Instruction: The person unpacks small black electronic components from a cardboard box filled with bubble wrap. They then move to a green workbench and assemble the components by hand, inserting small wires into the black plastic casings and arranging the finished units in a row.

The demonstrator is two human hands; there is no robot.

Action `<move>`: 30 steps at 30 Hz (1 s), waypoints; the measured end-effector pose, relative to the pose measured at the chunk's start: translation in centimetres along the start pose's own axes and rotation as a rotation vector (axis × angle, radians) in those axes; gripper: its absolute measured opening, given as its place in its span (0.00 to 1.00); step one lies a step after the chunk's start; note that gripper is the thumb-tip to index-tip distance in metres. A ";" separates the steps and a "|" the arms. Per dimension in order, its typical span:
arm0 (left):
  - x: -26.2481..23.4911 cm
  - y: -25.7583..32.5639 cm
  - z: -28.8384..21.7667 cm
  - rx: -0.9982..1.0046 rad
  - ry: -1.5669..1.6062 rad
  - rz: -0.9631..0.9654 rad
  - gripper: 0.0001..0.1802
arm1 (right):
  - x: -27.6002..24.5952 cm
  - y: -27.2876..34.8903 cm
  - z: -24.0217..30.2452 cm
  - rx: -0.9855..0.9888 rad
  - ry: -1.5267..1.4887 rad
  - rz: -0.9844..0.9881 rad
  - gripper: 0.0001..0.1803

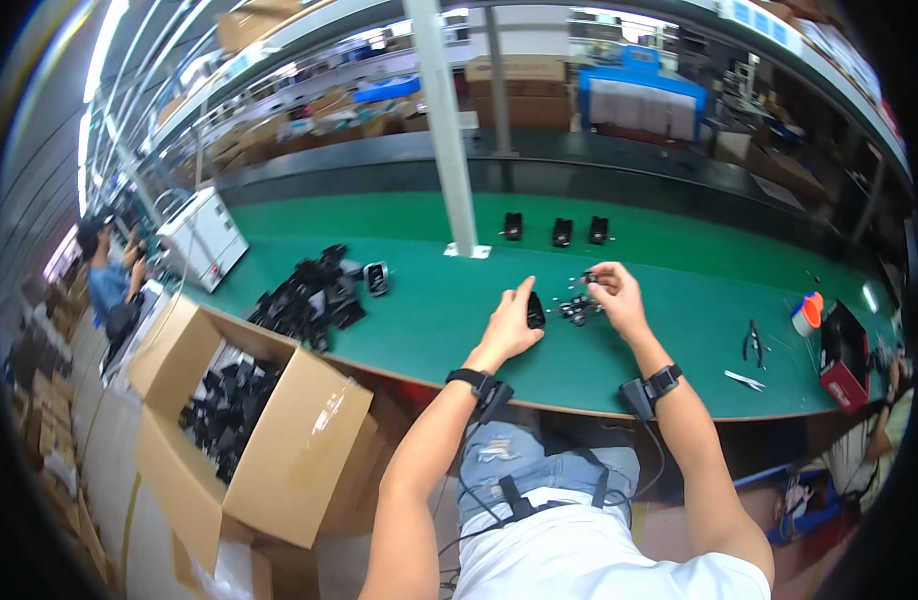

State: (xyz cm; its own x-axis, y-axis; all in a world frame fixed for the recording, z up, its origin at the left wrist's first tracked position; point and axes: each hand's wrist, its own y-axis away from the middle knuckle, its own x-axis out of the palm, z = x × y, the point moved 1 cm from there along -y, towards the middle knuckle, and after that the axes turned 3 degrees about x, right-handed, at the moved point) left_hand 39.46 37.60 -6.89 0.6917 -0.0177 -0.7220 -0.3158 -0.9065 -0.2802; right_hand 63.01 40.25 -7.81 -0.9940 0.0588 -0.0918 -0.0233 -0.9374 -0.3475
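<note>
My left hand [507, 330] is closed around the side of a small black plastic housing [535, 311] at the bench's front middle. To its right my right hand [617, 294] pinches a small black part [591, 279], whose details are too small to tell. Just below those fingertips lies a little cluster of small dark parts with wires [577, 311]. Farther back three black housings stand in a loose row: a left one [513, 226], a middle one [562, 232] and a right one [599, 230].
A heap of black plastic pieces [314, 295] covers the bench's left, beside a separate black-and-silver piece [377, 279]. An open carton [299, 440] of black parts stands at the left. Pliers [752, 343], tweezers [745, 380] and a black-red box [845, 356] lie right. A post [446, 130] rises behind.
</note>
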 end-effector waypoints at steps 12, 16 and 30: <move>1.1 -7.8 -2.8 0.282 0.209 -0.101 0.44 | -2.3 0.2 2.6 0.110 -0.107 -0.011 0.13; 2.6 -8.3 -2.8 0.382 0.202 -0.046 0.39 | -2.3 0.7 2.9 0.292 -0.272 0.055 0.14; 4.6 -7.3 -2.5 0.397 0.318 0.087 0.27 | -1.4 1.1 3.7 -0.139 0.323 -0.136 0.09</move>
State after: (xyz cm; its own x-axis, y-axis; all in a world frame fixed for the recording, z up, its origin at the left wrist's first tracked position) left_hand 46.58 43.11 -6.62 0.7958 -0.2694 -0.5423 -0.5604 -0.6669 -0.4911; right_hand 63.98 37.91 -4.62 -0.8976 0.3057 -0.3175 -0.1163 -0.8592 -0.4983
